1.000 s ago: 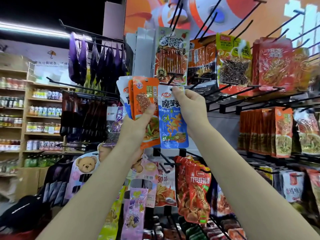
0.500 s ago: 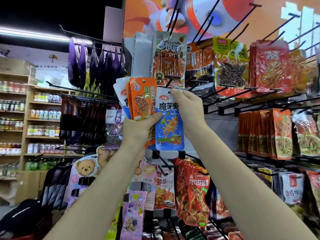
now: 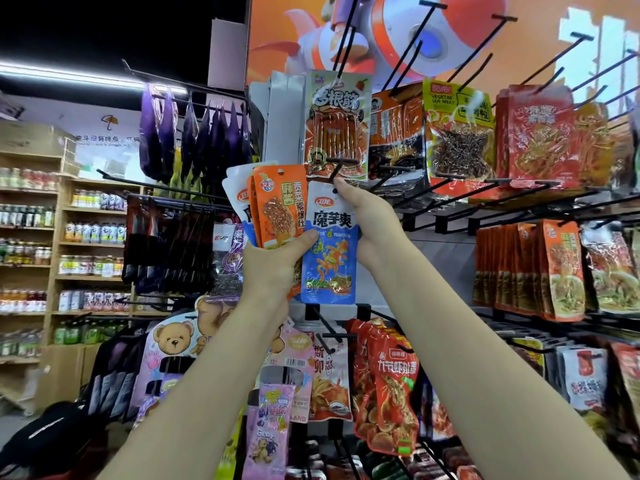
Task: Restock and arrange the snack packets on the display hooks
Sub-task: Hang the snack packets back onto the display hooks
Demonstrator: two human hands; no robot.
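**A:** Where does the packet sit against the hook?

**B:** The blue packet hangs with its long axis vertical. The right hand pinches its top right corner, so nearly the whole packet lies below and to the left of that grip. The bare display hook ends just above the fingertips, its crossbar tip pointing out toward the camera.

**A:** So the hang hole is close?

**B:** Near, but I judge not yet on. The packet's top edge is just under the hook's tip, and I cannot make out the hole itself.

**A:** And the other hand?

**B:** The left hand clenches a fanned stack of packets, orange in front and white-and-blue behind, thumb across their lower part. Its thumb tip touches the blue packet's left edge.

**A:** Which hand does the threading?

**B:** The right, by my reading. It is nearer the hook and already holds the top. The move likely calls for lifting the top edge and pushing it back along the hook's line.
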